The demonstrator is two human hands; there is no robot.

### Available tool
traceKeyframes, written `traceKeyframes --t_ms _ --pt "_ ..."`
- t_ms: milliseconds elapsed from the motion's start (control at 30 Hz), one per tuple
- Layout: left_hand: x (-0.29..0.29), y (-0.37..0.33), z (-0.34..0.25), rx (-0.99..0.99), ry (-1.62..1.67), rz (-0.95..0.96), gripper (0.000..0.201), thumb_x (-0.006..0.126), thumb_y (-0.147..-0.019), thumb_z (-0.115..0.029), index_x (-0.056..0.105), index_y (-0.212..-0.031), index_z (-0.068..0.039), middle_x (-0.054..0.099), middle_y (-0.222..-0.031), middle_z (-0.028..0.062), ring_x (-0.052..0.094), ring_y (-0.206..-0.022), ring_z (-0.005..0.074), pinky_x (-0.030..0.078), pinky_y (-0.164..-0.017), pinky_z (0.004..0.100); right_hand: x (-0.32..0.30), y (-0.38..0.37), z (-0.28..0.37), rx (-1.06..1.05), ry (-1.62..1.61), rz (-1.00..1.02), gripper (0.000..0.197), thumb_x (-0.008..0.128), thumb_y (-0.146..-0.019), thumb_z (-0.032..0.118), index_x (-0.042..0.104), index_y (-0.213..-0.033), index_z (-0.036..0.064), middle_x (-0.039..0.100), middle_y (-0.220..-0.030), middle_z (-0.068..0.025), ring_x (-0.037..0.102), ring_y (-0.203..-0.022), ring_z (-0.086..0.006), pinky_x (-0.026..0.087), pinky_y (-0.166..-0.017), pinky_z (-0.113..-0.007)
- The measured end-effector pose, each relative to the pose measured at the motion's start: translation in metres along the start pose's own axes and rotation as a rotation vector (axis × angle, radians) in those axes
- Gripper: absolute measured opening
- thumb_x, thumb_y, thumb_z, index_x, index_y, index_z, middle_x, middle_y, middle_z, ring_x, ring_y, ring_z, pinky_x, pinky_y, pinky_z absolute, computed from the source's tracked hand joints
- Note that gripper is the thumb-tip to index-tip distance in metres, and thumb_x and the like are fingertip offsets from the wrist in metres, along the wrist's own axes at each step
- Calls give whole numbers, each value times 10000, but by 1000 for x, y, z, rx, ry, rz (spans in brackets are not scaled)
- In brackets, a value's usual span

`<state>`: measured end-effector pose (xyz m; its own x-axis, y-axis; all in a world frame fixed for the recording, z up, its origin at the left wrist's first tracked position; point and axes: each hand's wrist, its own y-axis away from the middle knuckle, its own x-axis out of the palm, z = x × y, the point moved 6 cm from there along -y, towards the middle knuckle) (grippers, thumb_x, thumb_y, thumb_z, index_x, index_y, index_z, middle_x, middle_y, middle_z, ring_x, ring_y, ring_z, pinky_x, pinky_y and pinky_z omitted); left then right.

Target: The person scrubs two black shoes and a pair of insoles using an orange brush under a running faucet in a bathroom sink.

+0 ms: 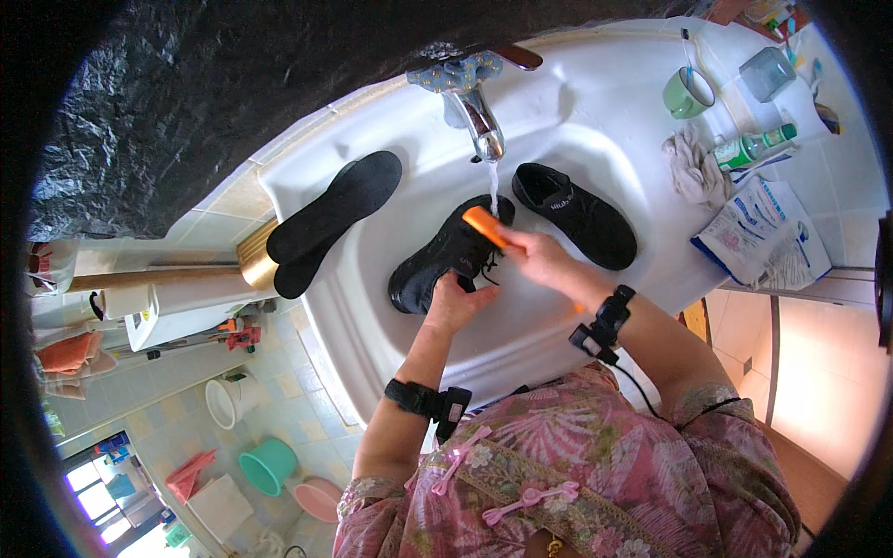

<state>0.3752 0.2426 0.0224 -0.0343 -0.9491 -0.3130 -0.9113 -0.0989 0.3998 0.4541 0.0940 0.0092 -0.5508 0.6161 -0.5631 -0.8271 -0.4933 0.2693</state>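
Observation:
A black lace-up shoe point(428, 259) lies tilted in the white sink point(595, 149), under water running from the chrome faucet point(479, 126). My left hand point(454, 302) grips this shoe near its opening, thumb spread to the side and the other fingers partly hidden. An orange brush point(483, 225) is in my right hand point(539, 258), its head against the upper of the shoe near the stream; the bristles are hidden. To the right, a second black shoe point(577, 216) rests in the basin. Two black insoles point(337, 219) overlap on the sink's left rim.
On the right ledge are a green mug point(687, 94), a crumpled cloth point(694, 166), a green bottle point(755, 145) and a white packet point(772, 232). Below left, a teal basin point(268, 467), a pink basin point(319, 499) and a white bucket point(232, 400) stand on the tiled floor.

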Motion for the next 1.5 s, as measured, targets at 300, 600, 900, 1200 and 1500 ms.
traceKeyframes --t_ms 300,600,900,1200,1500 --pt "-20 14 1 -131 1308 17 404 550 -837 -158 438 -1192 -2 511 -1172 112 466 -1108 253 350 -967 382 -42 -11 21 -195 -22 -307 393 520 -840 196 449 -1226 179 593 -826 -186 589 -705 -331 481 -613 -360" --pt "-21 10 5 -157 1538 16 457 448 -879 -352 430 -1212 -38 484 -1207 123 461 -1109 273 342 -969 405 -21 31 62 -287 269 -66 417 558 -805 228 474 -1210 278 563 -639 -127 562 -562 -282 461 -530 -382" --pt "-14 8 8 -158 1548 70 444 418 -896 -342 451 -1177 1 516 -1166 137 494 -1076 262 377 -950 372 -28 20 64 -347 324 -87 397 528 -824 215 461 -1214 250 541 -591 -126 545 -520 -290 443 -495 -402" --pt "-6 1 -4 -244 1532 107 509 357 -896 -438 480 -1150 -15 539 -1133 136 525 -1035 272 398 -926 385 -77 -12 87 -169 603 -211 359 502 -833 252 469 -1189 282 542 -617 -124 555 -550 -302 455 -518 -415" --pt "2 -1 10 -363 1551 110 529 342 -894 -457 481 -1154 -18 542 -1130 138 539 -1013 280 398 -920 402 -38 36 83 -250 428 8 425 579 -788 194 487 -1198 258 549 -608 -159 551 -549 -328 449 -522 -407"
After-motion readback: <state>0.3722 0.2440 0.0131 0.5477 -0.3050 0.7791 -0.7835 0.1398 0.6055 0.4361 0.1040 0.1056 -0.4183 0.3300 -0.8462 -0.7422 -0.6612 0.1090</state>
